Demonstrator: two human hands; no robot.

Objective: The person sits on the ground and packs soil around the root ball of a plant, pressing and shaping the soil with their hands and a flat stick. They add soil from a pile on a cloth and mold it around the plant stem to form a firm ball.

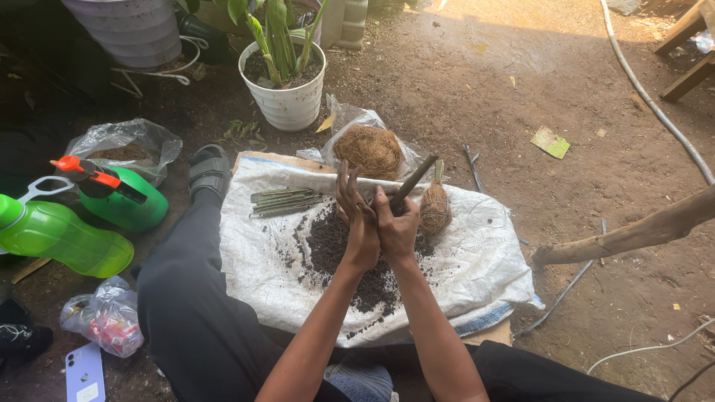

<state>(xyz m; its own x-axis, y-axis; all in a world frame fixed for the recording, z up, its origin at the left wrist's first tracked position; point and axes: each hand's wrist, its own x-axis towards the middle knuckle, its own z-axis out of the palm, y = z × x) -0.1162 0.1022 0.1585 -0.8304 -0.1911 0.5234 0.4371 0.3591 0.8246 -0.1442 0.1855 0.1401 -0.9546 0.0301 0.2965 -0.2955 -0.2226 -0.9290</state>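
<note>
Head | both hands, left hand (359, 223) and right hand (396, 223), closed on dark stick (414, 181) | fibre bundle (435, 205) beside

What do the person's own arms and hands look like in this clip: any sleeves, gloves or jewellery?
Both forearms are bare, with no sleeves in view. The left hand and the right hand wear no gloves, and no ring, watch or bracelet shows. The hands look soiled, but that is hard to tell. Lower down, dark trousers cover the legs.
</note>
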